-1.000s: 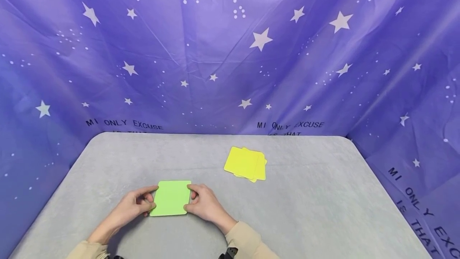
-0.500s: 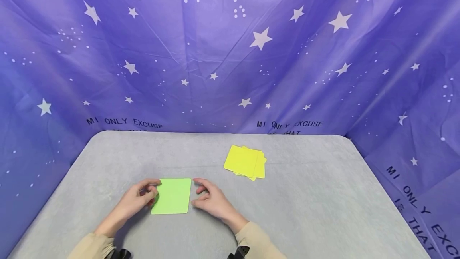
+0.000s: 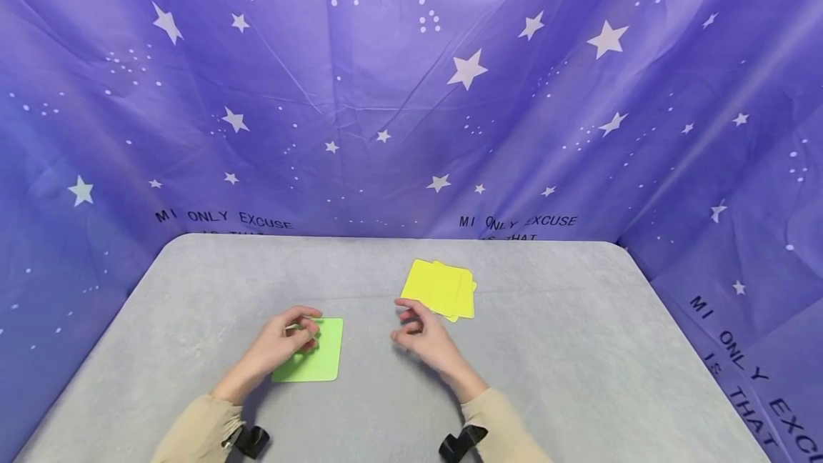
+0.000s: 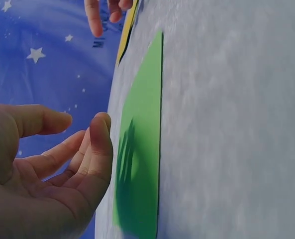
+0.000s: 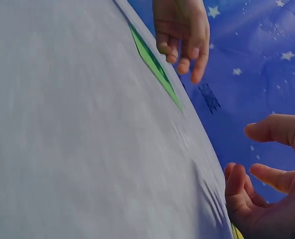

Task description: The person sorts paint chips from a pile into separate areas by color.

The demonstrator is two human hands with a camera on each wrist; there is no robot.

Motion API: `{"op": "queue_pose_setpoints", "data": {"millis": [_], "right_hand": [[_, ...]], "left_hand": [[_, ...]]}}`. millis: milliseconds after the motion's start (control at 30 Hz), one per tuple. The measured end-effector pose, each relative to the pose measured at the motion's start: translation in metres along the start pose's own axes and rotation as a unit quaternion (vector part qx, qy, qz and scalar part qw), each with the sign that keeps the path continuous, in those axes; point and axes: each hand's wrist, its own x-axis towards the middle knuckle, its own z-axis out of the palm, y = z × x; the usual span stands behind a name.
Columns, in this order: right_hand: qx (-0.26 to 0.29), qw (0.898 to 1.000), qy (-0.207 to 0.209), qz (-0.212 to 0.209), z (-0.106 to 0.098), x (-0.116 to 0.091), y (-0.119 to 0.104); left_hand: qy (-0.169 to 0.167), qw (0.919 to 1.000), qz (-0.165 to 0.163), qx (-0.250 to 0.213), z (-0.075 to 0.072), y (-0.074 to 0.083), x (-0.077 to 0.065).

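Backdrop, head view: purple-blue cloth (image 3: pixel 360 91) with white stars (image 3: pixel 467 70), hung behind and to both sides of a grey table (image 3: pixel 579 349).
Green card, head view: flat on the table, left of centre, in the same place as half a second ago; its left part now hidden by a hand.
Yellow cards, head view: the yellow cards (image 3: pixel 437 288) overlap in a fanned pile further back and to the right, unmoved.
Change, head view: a second ago both hands pinched the green card (image 3: pixel 324 359) by its sides; half a second ago the right one was just off its edge. Now the right is well clear, near the pile, and the left lies across the card in view.
Arms, head view: both reach in from the near edge, angled inward, beige sleeves (image 3: pixel 202 431) and black wrist devices (image 3: pixel 251 441) showing.
Left hand, head view: left hand (image 3: pixel 279 340) with fingers loosely bent, a gap at the tips, nothing held.
Right hand, head view: right hand (image 3: pixel 429 338) half spread, thumb and forefinger apart, nothing held; overlaps the pile's near corner, contact cannot be told.
Left wrist view: left fingers bent and parted, raised off the green card, their shadow on it; right fingertips at the top, near a yellow strip.
Right wrist view: right fingers parted around air, yellow just below; left fingers hang loosely beside the green card, seen as a sliver.
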Motion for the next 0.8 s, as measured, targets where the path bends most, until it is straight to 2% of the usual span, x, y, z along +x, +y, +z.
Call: {"op": "queue_pose_setpoints", "data": {"millis": [233, 400, 633, 767, 800], "right_hand": [[-0.011, 0.997, 0.07, 0.019, -0.034, 0.001, 0.002], [-0.045, 0.993, 0.108, 0.023, -0.053, 0.002, 0.006], [-0.106, 0.985, 0.135, 0.028, -0.071, 0.009, 0.012], [-0.129, 0.981, 0.139, 0.026, -0.076, 0.01, 0.015], [-0.134, 0.981, 0.14, 0.024, -0.076, 0.01, 0.015]], "left_hand": [[-0.019, 0.9989, 0.026, -0.035, 0.022, 0.002, 0.014], [-0.024, 0.9978, 0.034, -0.051, 0.041, 0.005, 0.028], [0.009, 0.9981, 0.022, -0.057, 0.071, 0.011, 0.055], [0.028, 0.9975, 0.025, -0.06, 0.083, 0.018, 0.07], [0.029, 0.9974, 0.027, -0.061, 0.085, 0.024, 0.071]]}}
